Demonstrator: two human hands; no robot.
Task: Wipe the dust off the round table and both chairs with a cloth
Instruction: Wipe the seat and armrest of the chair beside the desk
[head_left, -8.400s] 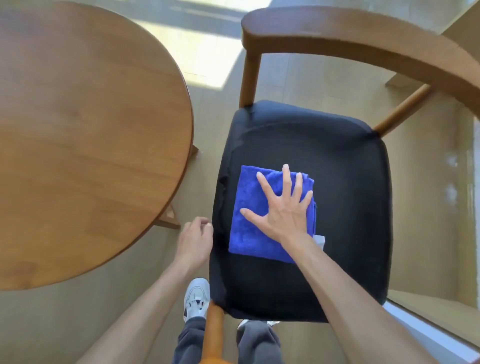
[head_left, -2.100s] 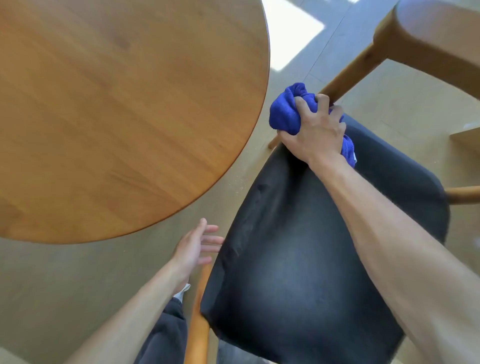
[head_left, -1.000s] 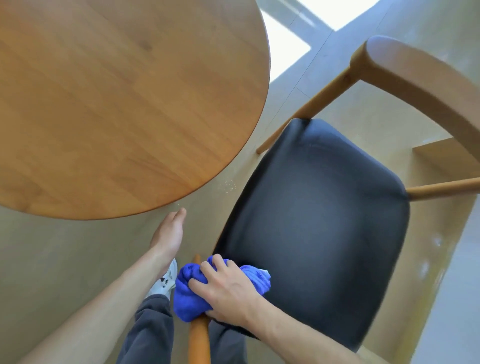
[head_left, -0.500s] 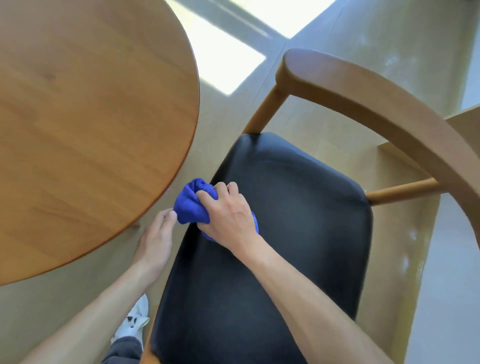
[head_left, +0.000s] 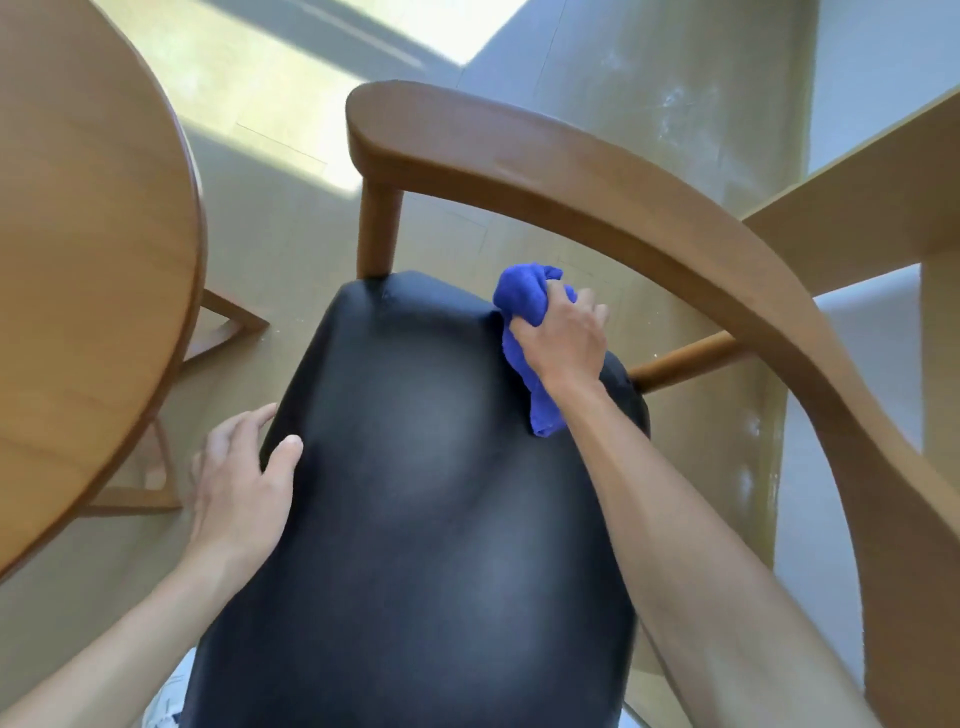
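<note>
A wooden chair with a black padded seat (head_left: 426, 493) fills the middle of the view; its curved backrest rail (head_left: 597, 187) arcs over the far and right side. My right hand (head_left: 563, 338) grips a bunched blue cloth (head_left: 524, 301) against the seat's far right edge, and a tail of the cloth hangs down beside my wrist. My left hand (head_left: 244, 478) rests on the seat's left edge, thumb on the black padding and fingers loose along the side. The round wooden table (head_left: 88, 260) lies to the left.
The table's wooden legs (head_left: 228, 327) stand on the pale floor between table and chair. A light wooden ledge (head_left: 872, 197) runs along the right, close behind the backrest. A sunlit patch lies on the floor at the top.
My right hand has carried the cloth from the seat's near left edge to its far right edge. My left hand has come onto the seat's left edge. The view has shifted right.
</note>
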